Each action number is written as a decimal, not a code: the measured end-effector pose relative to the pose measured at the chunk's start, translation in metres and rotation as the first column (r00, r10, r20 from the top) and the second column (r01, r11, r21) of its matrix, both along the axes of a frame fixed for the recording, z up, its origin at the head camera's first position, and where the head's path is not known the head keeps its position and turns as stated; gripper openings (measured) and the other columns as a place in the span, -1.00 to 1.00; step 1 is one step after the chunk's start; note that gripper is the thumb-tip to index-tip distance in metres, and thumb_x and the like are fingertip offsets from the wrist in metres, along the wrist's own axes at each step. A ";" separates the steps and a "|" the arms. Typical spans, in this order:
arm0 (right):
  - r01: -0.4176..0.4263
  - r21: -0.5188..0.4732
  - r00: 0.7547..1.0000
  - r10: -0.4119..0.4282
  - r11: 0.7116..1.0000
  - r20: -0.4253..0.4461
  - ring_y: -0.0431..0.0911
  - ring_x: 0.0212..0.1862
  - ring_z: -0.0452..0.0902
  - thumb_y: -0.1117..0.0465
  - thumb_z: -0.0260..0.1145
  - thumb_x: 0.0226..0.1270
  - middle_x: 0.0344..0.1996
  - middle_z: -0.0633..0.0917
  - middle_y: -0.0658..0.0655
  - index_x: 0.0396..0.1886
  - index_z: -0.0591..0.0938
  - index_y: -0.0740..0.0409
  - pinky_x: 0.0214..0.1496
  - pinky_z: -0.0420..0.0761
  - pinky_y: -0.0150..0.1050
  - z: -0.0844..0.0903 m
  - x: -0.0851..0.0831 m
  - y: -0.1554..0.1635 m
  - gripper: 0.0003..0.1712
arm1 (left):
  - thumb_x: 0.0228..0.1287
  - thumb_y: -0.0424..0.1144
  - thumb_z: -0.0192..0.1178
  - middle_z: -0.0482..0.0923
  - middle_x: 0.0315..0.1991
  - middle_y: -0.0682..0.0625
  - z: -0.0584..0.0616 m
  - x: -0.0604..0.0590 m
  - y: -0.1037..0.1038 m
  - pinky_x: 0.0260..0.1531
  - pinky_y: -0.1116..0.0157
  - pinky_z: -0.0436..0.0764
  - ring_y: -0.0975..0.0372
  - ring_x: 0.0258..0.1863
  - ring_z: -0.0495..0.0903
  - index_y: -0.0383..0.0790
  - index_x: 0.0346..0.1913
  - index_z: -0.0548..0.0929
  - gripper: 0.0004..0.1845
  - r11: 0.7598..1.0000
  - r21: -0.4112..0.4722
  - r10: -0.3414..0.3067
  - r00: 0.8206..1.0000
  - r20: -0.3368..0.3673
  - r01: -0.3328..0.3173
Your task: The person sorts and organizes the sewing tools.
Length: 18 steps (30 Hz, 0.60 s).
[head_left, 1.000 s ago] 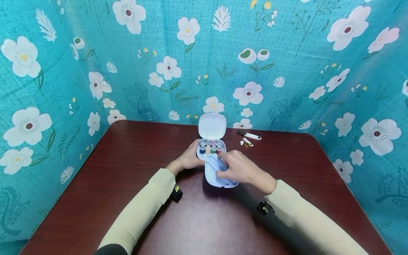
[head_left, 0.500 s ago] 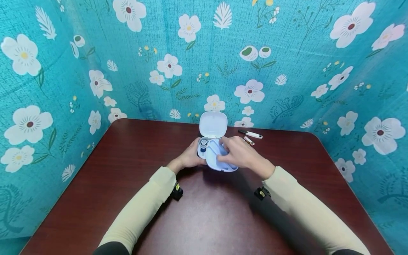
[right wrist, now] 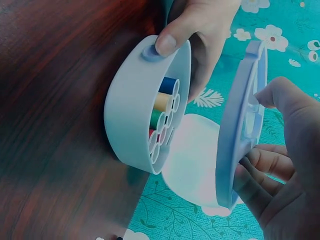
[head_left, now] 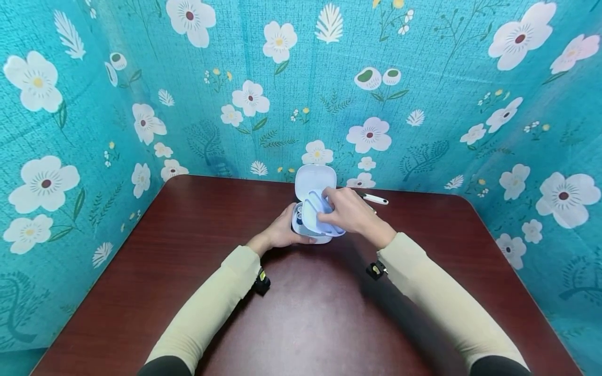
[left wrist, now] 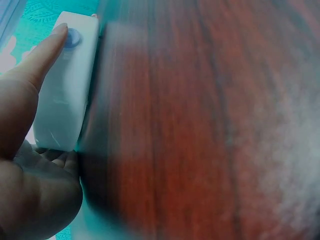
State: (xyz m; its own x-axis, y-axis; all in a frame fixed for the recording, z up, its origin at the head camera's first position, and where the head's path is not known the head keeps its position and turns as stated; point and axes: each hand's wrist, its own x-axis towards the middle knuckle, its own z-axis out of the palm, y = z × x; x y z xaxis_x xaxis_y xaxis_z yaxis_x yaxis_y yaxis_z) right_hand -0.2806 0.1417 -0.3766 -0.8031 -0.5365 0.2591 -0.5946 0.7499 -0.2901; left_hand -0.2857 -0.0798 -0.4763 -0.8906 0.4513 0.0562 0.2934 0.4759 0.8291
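A white sewing box (right wrist: pixel 127 105) stands on the table with its lid (head_left: pixel 311 177) raised at the back. Inside it, thread spools (right wrist: pixel 164 101) in blue, yellow, green and red stand in rows. My left hand (head_left: pixel 280 230) grips the box's left side, its thumb on the front by the round button (left wrist: pixel 73 38). With thumb and fingers, my right hand (head_left: pixel 351 210) pinches a pale blue compartment tray (head_left: pixel 312 213). The tray is tilted and apart from the box in the right wrist view; from the head, it overlaps most of the spools.
A white-handled tool (head_left: pixel 376 199) lies behind my right hand, its dark end partly covered. The dark wooden table (head_left: pixel 211 224) meets a teal flowered cloth (head_left: pixel 282 120) at the back and on both sides.
The right hand has carried the tray away from me, from in front of the box to over it, covering most of the spools. The left hand keeps its grip on the box.
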 end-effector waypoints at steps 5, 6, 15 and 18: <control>-0.011 0.007 1.000 0.011 1.000 -0.016 -0.14 -0.59 0.27 0.04 0.43 0.12 -0.68 0.36 -0.02 -0.16 0.60 0.24 -0.58 0.27 -0.26 -0.004 -0.006 -0.006 -0.59 | -0.05 -0.07 0.66 0.35 0.32 -0.07 0.000 0.001 -0.001 0.36 0.08 0.32 0.10 0.28 0.38 -0.21 0.48 0.16 0.11 1.000 -0.005 0.005 1.000 -0.005 -0.005; -0.010 0.015 1.000 0.010 1.000 -0.017 -0.14 -0.59 0.28 0.04 0.42 0.13 -0.67 0.37 -0.02 -0.15 0.60 0.24 -0.58 0.28 -0.26 -0.005 -0.007 -0.007 -0.58 | -0.05 -0.08 0.67 0.35 0.32 -0.07 0.001 0.001 -0.001 0.35 0.09 0.32 0.10 0.27 0.38 -0.21 0.48 0.17 0.11 1.000 -0.002 0.006 1.000 -0.004 -0.006; 0.002 0.043 1.000 -0.002 0.999 0.005 -0.13 -0.56 0.34 0.02 0.43 0.20 -0.60 0.45 0.01 -0.07 0.59 0.24 -0.56 0.34 -0.27 -0.022 -0.014 -0.014 -0.55 | -0.05 -0.07 0.67 0.34 0.35 -0.06 0.000 0.003 -0.001 0.37 0.12 0.32 0.14 0.29 0.38 -0.17 0.50 0.13 0.14 1.000 0.017 0.008 1.000 0.016 -0.009; 0.002 0.044 1.000 -0.002 0.999 0.006 -0.13 -0.56 0.35 0.01 0.45 0.21 -0.60 0.45 0.01 -0.07 0.59 0.23 -0.54 0.34 -0.26 -0.026 -0.016 -0.016 -0.55 | -0.06 -0.05 0.67 0.35 0.35 -0.05 -0.002 0.003 -0.001 0.37 0.13 0.32 0.15 0.28 0.39 -0.17 0.50 0.13 0.15 1.000 0.026 0.010 1.000 0.015 -0.010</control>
